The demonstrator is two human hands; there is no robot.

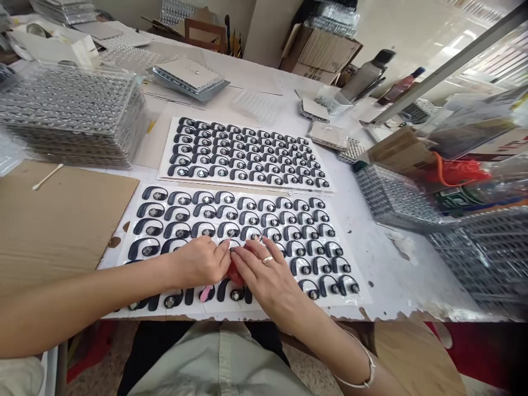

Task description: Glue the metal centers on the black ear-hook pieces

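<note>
My left hand [201, 260] is closed, thumb and fingertips pinched together over the near sheet of black hook-shaped pieces [149, 210]. What it pinches is too small or hidden to make out. Close beside it, my right hand [266, 273], with a ring on one finger, curls over the same spot, and its fingertips nearly meet the left ones. A smooth red object [235, 273] shows under the right palm, partly covered by the fingers. Each black piece carries a small round silvery part. A pink flat-ended strip [205, 293] lies over a piece below my left hand.
A second sheet of similar pieces [239, 147] lies behind. Stacked clear trays [74, 118] stand at left, near brown cardboard [53, 214] with a cotton swab [48, 176]. More trays [396, 192], a grey bottle [367, 74] and an orange-red item [462, 169] crowd the right.
</note>
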